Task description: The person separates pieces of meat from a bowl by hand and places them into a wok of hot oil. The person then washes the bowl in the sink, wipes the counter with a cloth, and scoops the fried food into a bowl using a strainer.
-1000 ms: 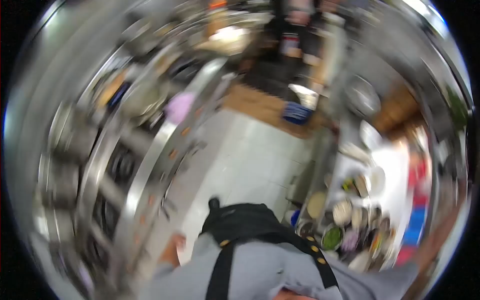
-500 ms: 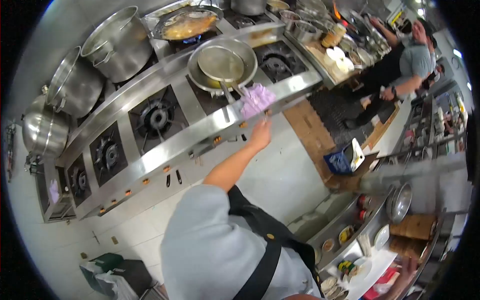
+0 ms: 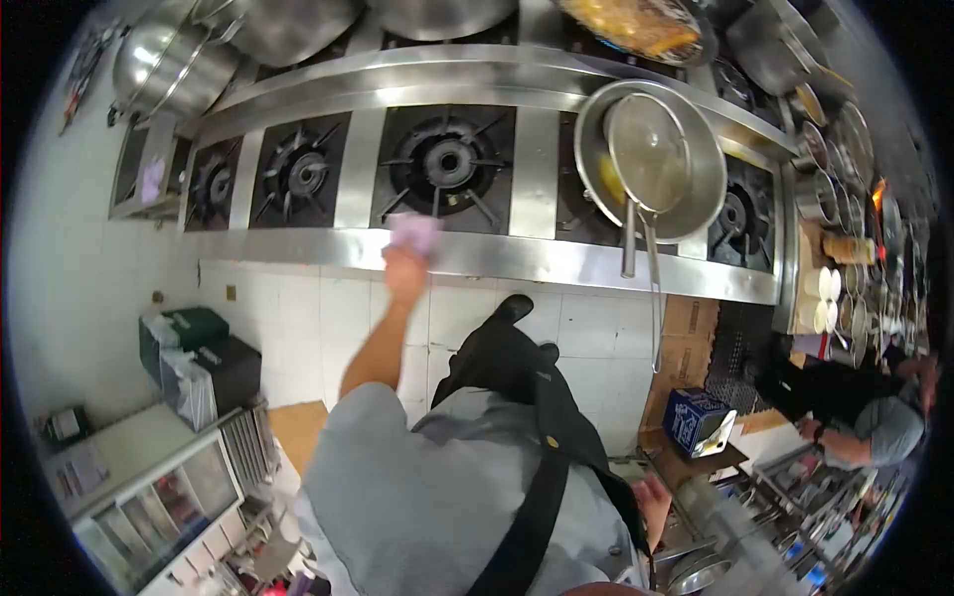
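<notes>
My left hand (image 3: 404,270) is closed on a pinkish-purple cloth (image 3: 414,233), slightly blurred, at the front edge of the steel stove (image 3: 556,256). Just behind the cloth is an unlit burner (image 3: 449,164). To the right, a steel pan (image 3: 704,189) rests on the stove with a round strainer (image 3: 648,149) in it; both handles point toward me over the front edge. Low beside my apron hangs my right hand (image 3: 651,505), away from the stove; its fingers are too unclear to read.
Large pots (image 3: 283,30) and a pan of frying food (image 3: 641,28) stand at the back. A co-worker (image 3: 884,427) is at the right, near a blue box (image 3: 694,421). Dark bins (image 3: 224,372) and a glass-topped unit (image 3: 164,507) are at the left.
The cloth, earlier lying by the pan handles, is now in my left hand and farther left along the stove. My view has turned left, and my right hand has come beside my body.
</notes>
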### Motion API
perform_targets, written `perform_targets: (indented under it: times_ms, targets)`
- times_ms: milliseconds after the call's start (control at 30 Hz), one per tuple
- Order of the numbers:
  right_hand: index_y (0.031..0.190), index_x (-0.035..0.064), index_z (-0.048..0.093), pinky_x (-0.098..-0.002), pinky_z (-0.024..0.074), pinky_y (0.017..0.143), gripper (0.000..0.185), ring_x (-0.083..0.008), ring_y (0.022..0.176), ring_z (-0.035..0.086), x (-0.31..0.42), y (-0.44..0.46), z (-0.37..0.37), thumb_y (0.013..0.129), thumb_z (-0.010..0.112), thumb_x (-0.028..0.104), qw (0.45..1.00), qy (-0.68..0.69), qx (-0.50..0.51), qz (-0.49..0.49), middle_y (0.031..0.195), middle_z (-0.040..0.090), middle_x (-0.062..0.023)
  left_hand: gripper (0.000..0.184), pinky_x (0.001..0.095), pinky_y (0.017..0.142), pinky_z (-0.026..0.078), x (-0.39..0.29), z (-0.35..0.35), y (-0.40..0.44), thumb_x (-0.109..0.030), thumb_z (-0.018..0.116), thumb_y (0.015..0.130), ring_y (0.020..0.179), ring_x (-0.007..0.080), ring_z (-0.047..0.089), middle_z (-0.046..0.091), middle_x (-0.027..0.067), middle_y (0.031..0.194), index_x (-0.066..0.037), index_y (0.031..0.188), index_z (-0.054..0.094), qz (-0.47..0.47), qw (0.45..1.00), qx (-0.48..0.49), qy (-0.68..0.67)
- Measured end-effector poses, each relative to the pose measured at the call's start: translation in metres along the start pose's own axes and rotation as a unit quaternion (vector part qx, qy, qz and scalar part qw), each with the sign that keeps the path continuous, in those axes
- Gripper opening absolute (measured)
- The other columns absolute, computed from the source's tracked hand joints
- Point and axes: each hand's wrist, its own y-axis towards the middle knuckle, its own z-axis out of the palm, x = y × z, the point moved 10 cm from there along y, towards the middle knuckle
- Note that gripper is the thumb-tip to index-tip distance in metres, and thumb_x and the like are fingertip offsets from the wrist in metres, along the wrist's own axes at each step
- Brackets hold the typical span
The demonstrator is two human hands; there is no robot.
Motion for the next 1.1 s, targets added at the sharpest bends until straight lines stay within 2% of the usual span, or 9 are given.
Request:
perform_targets:
  times_ms: [100, 200, 367, 567, 600, 700, 767, 933, 1100]
  targets:
    - [0.119, -0.0004, 0.049, -0.0217, 0.046, 0.049, 0.038, -0.0125, 0.066, 0.061, -0.028, 0.052, -0.006, 0.082, 0.055, 0.01, 0.999, -0.007, 0.004, 0.033, 0.086, 0.064, -0.0067, 0.041, 0.0438, 0.071, 0.046, 0.116, -0.071, 0.049, -0.021, 0.062, 0.072, 0.08, 0.0375, 0.057, 0.058, 0.0225, 0.086, 0.006, 0.101, 0.05, -0.229, 0.954, -0.06, -0.183]
    - [0.119, 0.0012, 0.05, -0.0217, 0.0453, 0.048, 0.038, -0.0123, 0.065, 0.061, -0.03, 0.072, -0.011, 0.082, 0.056, 0.01, 0.997, -0.004, 0.004, 0.072, 0.087, 0.064, -0.0069, 0.04, 0.042, 0.088, 0.039, 0.024, -0.176, 0.158, -0.007, 0.058, 0.066, 0.098, 0.0396, 0.049, 0.052, 0.0248, 0.104, 0.004, 0.104, 0.051, 0.025, 0.946, -0.215, -0.241]
    - [0.118, 0.0025, 0.051, -0.0218, 0.0457, 0.049, 0.037, -0.0119, 0.065, 0.061, -0.013, 0.061, 0.008, 0.081, 0.056, 0.009, 0.994, 0.056, -0.03, 0.092, 0.087, 0.064, -0.0065, 0.034, 0.041, 0.078, 0.045, -0.191, -0.067, 0.311, -0.006, 0.045, 0.077, 0.093, 0.0317, 0.056, 0.055, 0.0147, 0.106, -0.012, 0.108, 0.053, 0.276, 0.946, -0.052, -0.164]
    - [0.122, 0.0017, 0.046, -0.0267, 0.0491, 0.056, 0.042, -0.017, 0.071, 0.061, 0.068, 0.05, 0.058, 0.087, 0.053, 0.023, 0.982, 0.183, -0.034, 0.031, 0.094, 0.062, -0.0094, 0.046, 0.051, 0.105, 0.015, -0.253, -0.017, 0.084, -0.036, 0.052, 0.081, 0.124, 0.0364, 0.032, 0.039, 0.0175, 0.13, -0.01, 0.119, 0.05, 0.204, 0.933, 0.143, -0.26]
    - [0.123, 0.0018, 0.045, -0.0269, 0.0494, 0.058, 0.044, -0.0179, 0.073, 0.062, 0.095, 0.064, 0.073, 0.087, 0.053, 0.025, 0.966, 0.257, -0.017, 0.011, 0.096, 0.061, -0.01, 0.043, 0.0497, 0.107, 0.011, -0.261, -0.01, 0.017, -0.033, 0.058, 0.075, 0.126, 0.0332, 0.031, 0.044, 0.0158, 0.127, -0.013, 0.113, 0.054, 0.372, 0.873, 0.199, -0.246]
    - [0.131, 0.0043, 0.034, -0.0288, 0.0491, 0.062, 0.052, -0.0221, 0.077, 0.062, 0.187, 0.089, 0.128, 0.089, 0.05, 0.031, 0.921, 0.379, 0.088, -0.004, 0.102, 0.058, -0.0142, 0.013, 0.0411, 0.081, 0.043, -0.188, -0.002, 0.031, -0.014, 0.059, 0.067, 0.089, 0.0288, 0.057, 0.062, 0.0147, 0.085, -0.008, 0.077, 0.064, 0.201, 0.855, 0.279, -0.388]
    - [0.134, 0.0072, 0.028, -0.0276, 0.0466, 0.053, 0.053, -0.0207, 0.062, 0.059, 0.246, 0.092, 0.17, 0.09, 0.048, 0.027, 0.892, 0.404, 0.202, 0.018, 0.094, 0.06, -0.0159, 0.02, 0.0411, 0.068, 0.046, -0.105, -0.082, 0.141, -0.009, 0.061, 0.065, 0.073, 0.0299, 0.058, 0.059, 0.0141, 0.076, -0.006, 0.085, 0.059, 0.118, 0.959, -0.007, -0.257]
    - [0.121, 0.0049, 0.039, -0.0229, 0.0337, 0.036, 0.037, -0.0119, 0.037, 0.039, 0.296, 0.113, 0.183, 0.087, 0.049, 0.016, 0.909, 0.31, 0.277, -0.038, 0.06, 0.05, -0.0061, 0.017, 0.039, 0.068, 0.047, 0.077, -0.041, 0.335, -0.012, 0.055, 0.068, 0.079, 0.0326, 0.059, 0.06, 0.0181, 0.082, -0.003, 0.083, 0.06, -0.086, 0.978, -0.174, -0.08]
    - [0.113, 0.003, 0.044, -0.0222, 0.0245, 0.031, 0.028, -0.0085, 0.033, 0.033, 0.34, 0.037, 0.134, 0.085, 0.05, 0.008, 0.949, 0.239, 0.172, -0.114, 0.05, 0.041, -0.002, 0.018, 0.0455, 0.065, 0.046, -0.133, -0.022, 0.347, -0.014, 0.056, 0.064, 0.069, 0.035, 0.059, 0.06, 0.0184, 0.071, -0.001, 0.076, 0.06, 0.06, 0.984, -0.059, -0.154]
